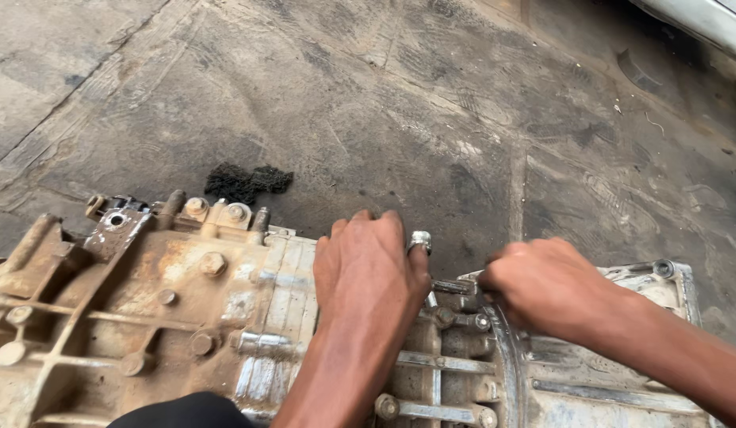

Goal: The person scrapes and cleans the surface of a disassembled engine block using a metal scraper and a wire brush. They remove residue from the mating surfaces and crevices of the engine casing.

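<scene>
A dirty, rust-stained metal gearbox housing (185, 317) lies on the concrete floor along the bottom of the view. My left hand (368, 273) rests knuckles-up on its top edge, fingers curled, with a small shiny socket-like metal piece (419, 240) pinched at the thumb. Just to the right, my right hand (542, 287) is closed in a fist around a dark tool shaft (455, 286) that points toward the left hand. Both hands sit over the bolted flange (463, 321) where the two housing sections meet. What the tool's tip engages is hidden.
Stained, cracked concrete floor (431, 103) fills the upper view. A black crumpled scrap (245, 182) lies just beyond the housing. Bolts and studs (213, 264) stick out of the casing. A pale vehicle edge (701, 20) shows at the top right.
</scene>
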